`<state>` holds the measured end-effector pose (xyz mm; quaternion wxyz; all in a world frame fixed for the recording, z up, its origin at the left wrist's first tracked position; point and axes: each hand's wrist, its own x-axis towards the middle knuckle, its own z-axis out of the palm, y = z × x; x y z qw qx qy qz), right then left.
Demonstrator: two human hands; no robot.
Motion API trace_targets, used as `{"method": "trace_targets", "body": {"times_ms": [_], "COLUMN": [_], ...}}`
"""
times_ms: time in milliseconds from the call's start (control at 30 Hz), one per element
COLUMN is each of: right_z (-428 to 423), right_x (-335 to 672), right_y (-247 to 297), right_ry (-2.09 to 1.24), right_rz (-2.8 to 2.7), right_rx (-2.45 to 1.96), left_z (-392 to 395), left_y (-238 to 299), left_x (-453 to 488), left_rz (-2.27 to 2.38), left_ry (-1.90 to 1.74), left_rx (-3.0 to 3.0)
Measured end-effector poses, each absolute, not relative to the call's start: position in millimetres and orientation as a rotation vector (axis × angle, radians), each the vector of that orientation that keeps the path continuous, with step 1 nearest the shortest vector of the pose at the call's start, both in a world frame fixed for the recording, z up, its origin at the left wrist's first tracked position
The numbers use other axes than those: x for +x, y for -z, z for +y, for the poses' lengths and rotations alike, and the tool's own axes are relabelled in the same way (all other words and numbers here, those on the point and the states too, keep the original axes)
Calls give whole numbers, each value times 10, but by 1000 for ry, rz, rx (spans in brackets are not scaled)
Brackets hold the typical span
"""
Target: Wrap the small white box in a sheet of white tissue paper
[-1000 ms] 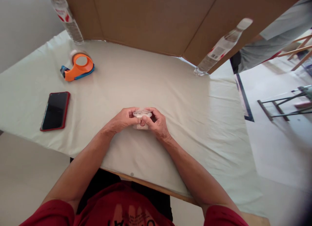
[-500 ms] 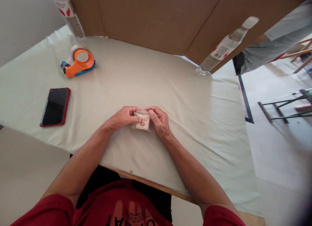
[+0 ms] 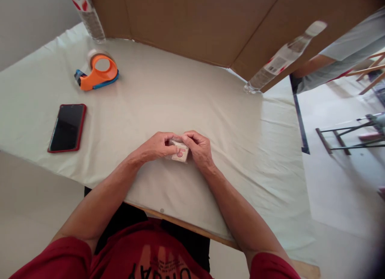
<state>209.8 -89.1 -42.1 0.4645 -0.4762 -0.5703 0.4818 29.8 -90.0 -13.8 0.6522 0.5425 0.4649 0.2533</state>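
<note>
Seated person at a table draped in white cloth. The left hand and right hand both pinch a small wrapped packet by the fingertips, low over the cloth at mid-table. A red-cased phone and an orange tape dispenser lie well apart to the left, and a cardboard screen stands behind.

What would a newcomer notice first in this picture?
Both hands meet at the middle of the white-clothed table: the left hand and right hand pinch a small white packet with red print between them. At far left lie a bright orange tape dispenser and, nearer, a red-cased black smartphone; a brown cardboard wall stands behind.
</note>
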Motion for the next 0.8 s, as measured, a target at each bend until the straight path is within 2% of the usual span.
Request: {"method": "trace_targets", "body": {"times_ms": [433,800], "right_z": [-865,-859], "right_x": [2165,2184], "right_y": [332,381], "right_ry": [-1381,-1141], "right_rz": [-1514,-1749], "right_rx": [-1110,-988], "left_z": [-892,-891], "left_y": [89,154], "left_x": [264,246], "left_rz": [1153,1204], "left_ry": [-559,-597], "left_rx": [1334,1449]}}
